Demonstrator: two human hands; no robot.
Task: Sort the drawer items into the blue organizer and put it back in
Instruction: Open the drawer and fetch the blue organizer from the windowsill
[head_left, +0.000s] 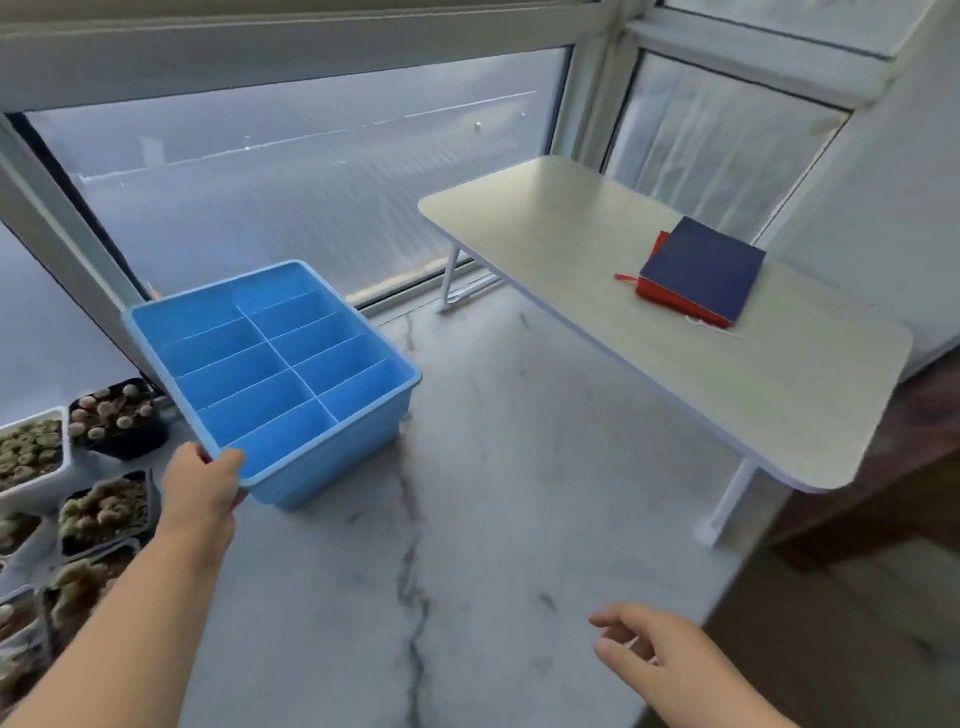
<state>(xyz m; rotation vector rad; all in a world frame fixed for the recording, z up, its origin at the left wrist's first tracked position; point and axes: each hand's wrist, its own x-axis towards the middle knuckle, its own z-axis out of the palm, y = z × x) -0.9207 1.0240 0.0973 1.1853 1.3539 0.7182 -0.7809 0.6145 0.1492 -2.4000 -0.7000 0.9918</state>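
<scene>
Gripping the near corner of the organizer (270, 374), the left hand (205, 491) has its thumb over the rim and its fingers (228, 464) curled beneath, while the right hand (654, 657) hovers loose and holds nothing above the marble ledge (467, 519). The organizer sits on that ledge by the window, every compartment bare, well apart from the worktop (623, 322) carrying two notebooks (701, 270). This looks like the positioning step before any sorting; next, I judge, the drawer items must be found, since none show here.
</scene>
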